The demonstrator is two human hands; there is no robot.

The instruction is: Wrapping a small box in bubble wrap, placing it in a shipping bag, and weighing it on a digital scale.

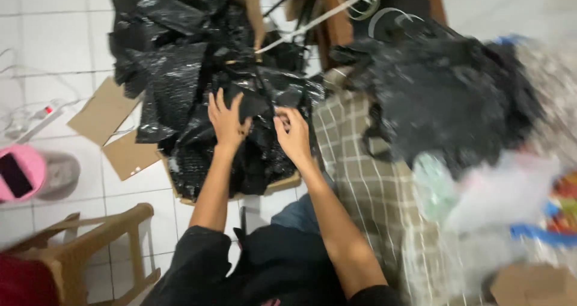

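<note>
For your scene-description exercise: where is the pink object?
In the head view, the pink object sits at the far left edge on the white tiled floor, above the wooden chair.

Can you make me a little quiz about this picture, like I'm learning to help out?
1. True or false: both hands are on the black plastic bags.
2. What is the box under the bags made of: A) metal, B) cardboard, C) glass?
3. What pink thing sits at the left edge of the picture on the floor?

Key:
1. True. The left hand lies flat on the black plastic bags, and the right hand pinches them beside it.
2. B. It is a cardboard box, open, with its flap spread on the white tiled floor.
3. A pink round container with a dark flat object on top.
</note>
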